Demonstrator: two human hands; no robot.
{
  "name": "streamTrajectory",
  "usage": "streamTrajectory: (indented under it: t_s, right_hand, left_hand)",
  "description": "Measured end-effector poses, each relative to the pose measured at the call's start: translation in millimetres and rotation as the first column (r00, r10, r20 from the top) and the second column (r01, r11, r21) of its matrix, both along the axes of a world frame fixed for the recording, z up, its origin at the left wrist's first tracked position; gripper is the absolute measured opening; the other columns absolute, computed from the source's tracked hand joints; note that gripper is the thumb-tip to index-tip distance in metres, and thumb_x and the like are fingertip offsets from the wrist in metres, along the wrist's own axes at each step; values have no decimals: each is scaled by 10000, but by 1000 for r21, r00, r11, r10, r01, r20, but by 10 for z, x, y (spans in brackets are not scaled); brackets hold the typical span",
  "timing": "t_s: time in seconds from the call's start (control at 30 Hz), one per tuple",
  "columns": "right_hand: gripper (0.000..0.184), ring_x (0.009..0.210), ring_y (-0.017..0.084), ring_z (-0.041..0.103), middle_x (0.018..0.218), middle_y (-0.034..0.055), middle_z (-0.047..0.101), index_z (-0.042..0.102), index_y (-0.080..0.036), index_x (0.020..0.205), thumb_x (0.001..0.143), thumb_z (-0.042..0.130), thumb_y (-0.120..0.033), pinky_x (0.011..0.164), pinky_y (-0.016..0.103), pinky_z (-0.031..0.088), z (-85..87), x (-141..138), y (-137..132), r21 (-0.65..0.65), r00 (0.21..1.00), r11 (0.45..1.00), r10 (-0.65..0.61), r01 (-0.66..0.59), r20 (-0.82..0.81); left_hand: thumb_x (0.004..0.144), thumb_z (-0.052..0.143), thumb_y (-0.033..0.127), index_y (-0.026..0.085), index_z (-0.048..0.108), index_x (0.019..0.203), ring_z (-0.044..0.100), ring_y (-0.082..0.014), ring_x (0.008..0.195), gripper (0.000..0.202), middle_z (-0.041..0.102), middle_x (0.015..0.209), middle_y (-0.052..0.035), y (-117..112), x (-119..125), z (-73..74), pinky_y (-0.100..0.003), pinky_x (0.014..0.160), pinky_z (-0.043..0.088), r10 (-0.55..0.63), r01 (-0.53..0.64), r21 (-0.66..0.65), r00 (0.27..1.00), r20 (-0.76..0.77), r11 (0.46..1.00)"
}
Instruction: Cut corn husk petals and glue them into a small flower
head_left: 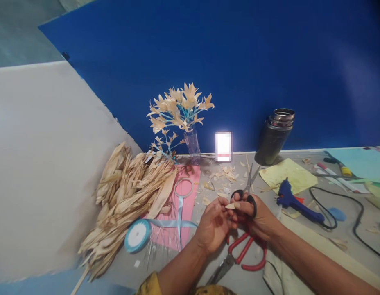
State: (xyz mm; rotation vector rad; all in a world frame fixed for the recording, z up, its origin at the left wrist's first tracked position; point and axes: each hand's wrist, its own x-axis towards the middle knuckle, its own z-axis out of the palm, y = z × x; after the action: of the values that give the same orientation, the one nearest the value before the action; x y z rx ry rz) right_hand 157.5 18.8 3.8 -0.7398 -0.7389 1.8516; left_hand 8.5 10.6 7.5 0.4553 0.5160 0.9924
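We see a deep blue wall [239, 57], cream flowers [177, 98] on light blue stems [183, 112] and tan husks [125, 200]. Our scissors [248, 187] have black handles, our shears [245, 250] red ones; our sliver [230, 206] is cream. We note pale blue ribbon [179, 217], a pink sheet [194, 180], yellow paper [288, 176], a blue glue gun [300, 209] and our dark-patterned yellow sleeve [150, 284].

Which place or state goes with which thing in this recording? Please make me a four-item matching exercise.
Things:
1. Black-handled scissors
2. Red-handled scissors
3. Large flower bunch
4. Dark flask

Places or states:
A. In a clear vase
B. Lidless, beside the yellow sheet
C. In the right hand
D. Lying on the table

Pairs: 1-C, 2-D, 3-A, 4-B
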Motion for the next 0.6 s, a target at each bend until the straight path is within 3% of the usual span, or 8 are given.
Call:
streamTrajectory:
  t_s: [0.13, 0.3, 0.4, 0.47, 0.6]
  right_hand:
    - [307, 499, 156, 645, 606, -1, 686, 599, -182, 849, 736, 858, -301, 508, 255, 526, -71, 6, -21, 84, 993, 996, -36, 26, 116]
    - [305, 516, 155, 639, 646, 20, 704, 589, -191, 823, 750, 848, -336, 483, 254, 533, -41, 5, -29, 51, 998, 999, -1, -2, 61]
    - [301, 537, 156, 624, 668, 14, 692, 601, -193, 815, 727, 859, -321, 481, 273, 549, -27, -8, -13, 20, 1000, 1000, -23, 23, 4]
    - [305, 527, 152, 612, 645, 2, 674, 611, -192, 815, 707, 871, -309, 484, 271, 539, -35, -19, -7, 21, 998, 998, -57, 57, 20]
    - [334, 524, 123, 567, 620, -15, 629, 639, -175, 812, 656, 900, -314, 499, 233, 472, -38, -5, 15, 34, 981, 988, -153, 150, 117]
  left_hand:
    - [674, 882, 300, 140, 613, 747, 549, -102, 587, 321, 615, 649, -14, -1, 1, -45, -216, 554, 406, 7, -4, 19, 988, -155, 1000]
    - [673, 873, 281, 140, 590, 695, 557, -117, 644, 317, 585, 674, -6, 3, -12, -5, -239, 576, 442, -60, 60, 21, 998, 15, 998]
    - [651, 888, 371, 142, 647, 807, 598, -145, 701, 367, 602, 729, -8, 7, -7, -2, -253, 582, 460, -44, 44, 11, 997, 56, 999]
    - [646, 896, 382, 145, 659, 842, 603, -139, 668, 388, 628, 723, -14, 12, 1, -24, -243, 572, 453, 1, 0, 11, 1000, -31, 1000]
    - [661, 890, 306, 134, 632, 729, 568, -100, 578, 317, 635, 645, -15, 39, -22, -25, -213, 555, 428, 60, -54, 33, 972, -228, 998]
